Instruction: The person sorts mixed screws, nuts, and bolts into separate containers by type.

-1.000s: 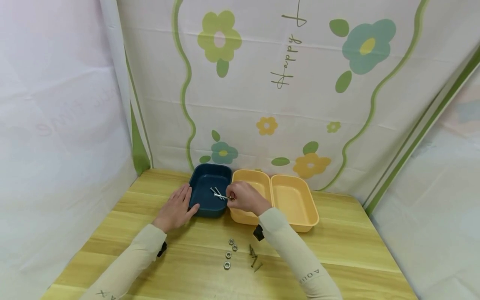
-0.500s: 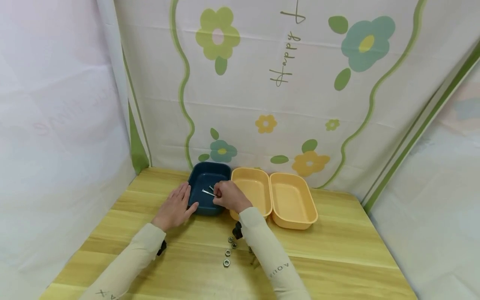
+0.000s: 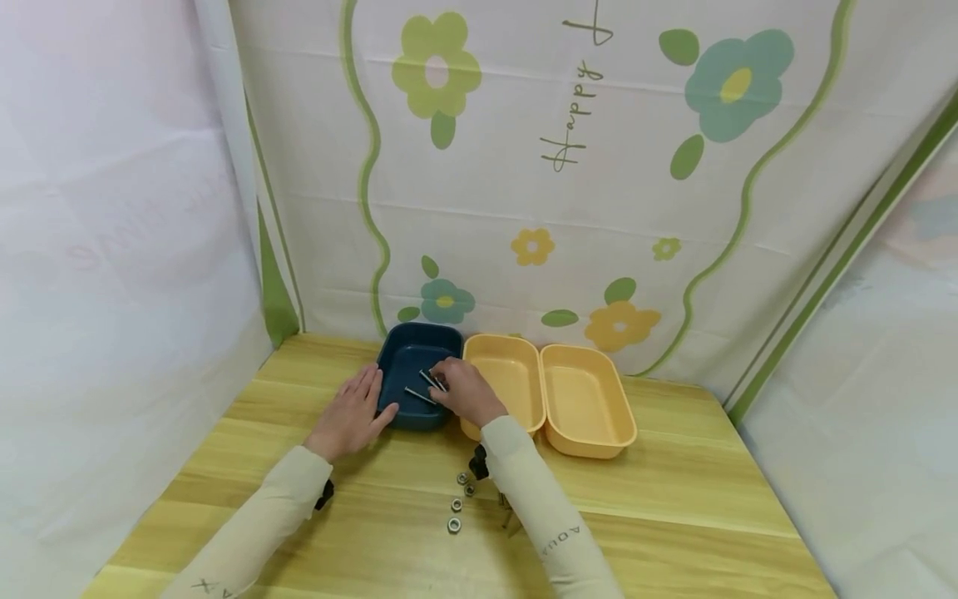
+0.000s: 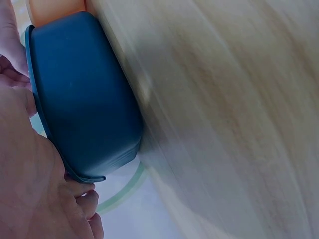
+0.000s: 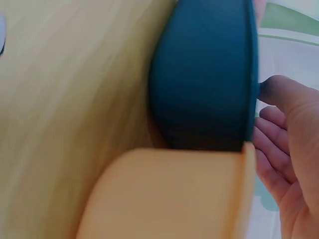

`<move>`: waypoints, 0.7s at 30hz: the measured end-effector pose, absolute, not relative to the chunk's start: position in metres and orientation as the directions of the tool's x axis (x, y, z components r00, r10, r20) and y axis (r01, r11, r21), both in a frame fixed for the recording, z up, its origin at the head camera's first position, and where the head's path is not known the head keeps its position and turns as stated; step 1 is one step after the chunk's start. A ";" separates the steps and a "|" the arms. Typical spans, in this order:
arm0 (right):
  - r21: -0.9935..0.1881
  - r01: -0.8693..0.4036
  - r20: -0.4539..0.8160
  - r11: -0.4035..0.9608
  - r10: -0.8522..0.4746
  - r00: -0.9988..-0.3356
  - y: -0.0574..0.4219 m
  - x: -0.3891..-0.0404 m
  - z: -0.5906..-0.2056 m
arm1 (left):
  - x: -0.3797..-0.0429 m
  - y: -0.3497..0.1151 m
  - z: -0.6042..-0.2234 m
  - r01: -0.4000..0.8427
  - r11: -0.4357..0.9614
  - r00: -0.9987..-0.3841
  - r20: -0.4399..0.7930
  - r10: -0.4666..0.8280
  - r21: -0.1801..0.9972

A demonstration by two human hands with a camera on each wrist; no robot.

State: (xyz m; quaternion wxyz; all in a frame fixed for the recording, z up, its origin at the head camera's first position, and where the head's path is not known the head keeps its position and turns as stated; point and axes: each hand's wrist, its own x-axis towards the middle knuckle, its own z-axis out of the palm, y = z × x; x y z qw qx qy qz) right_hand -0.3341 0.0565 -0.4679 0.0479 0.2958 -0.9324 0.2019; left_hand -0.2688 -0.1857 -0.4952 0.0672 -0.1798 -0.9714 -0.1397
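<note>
Slim silver metal screws lay in the dark-blue rounded plastic tray.
Their long axes slanted toward the nearer right hand, its fingers slightly parted beside them; the left hand rested straight-fingered at the tray's opposite side.

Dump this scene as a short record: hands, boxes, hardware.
left hand: rests on blue box at its left rim
right hand: over blue box, by silver screws; grip unclear
yellow boxes: two, side by side, right of blue box
nuts: four, on table
brown screws: on table, partly hidden by right sleeve
</note>
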 end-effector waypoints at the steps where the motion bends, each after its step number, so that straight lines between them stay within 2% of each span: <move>1: -0.356 -0.567 0.210 0.742 -0.528 -0.823 0.059 -0.334 -0.466 | -0.269 -0.185 -0.495 0.368 0.896 -0.927 0.180 0.330 0.249; 4: -0.366 -0.579 0.216 0.729 -0.538 -0.814 0.067 -0.332 -0.458 | -0.269 -0.185 -0.493 0.363 0.898 -0.929 0.173 0.328 0.249; 11: -0.357 -0.668 0.271 0.653 -0.612 -0.743 0.091 -0.324 -0.438 | -0.269 -0.186 -0.493 0.361 0.898 -0.931 0.156 0.331 0.250; 21: -0.213 -0.753 0.315 0.623 -0.685 -0.656 0.130 -0.300 -0.421 | -0.271 -0.188 -0.497 0.372 0.895 -0.926 0.159 0.341 0.246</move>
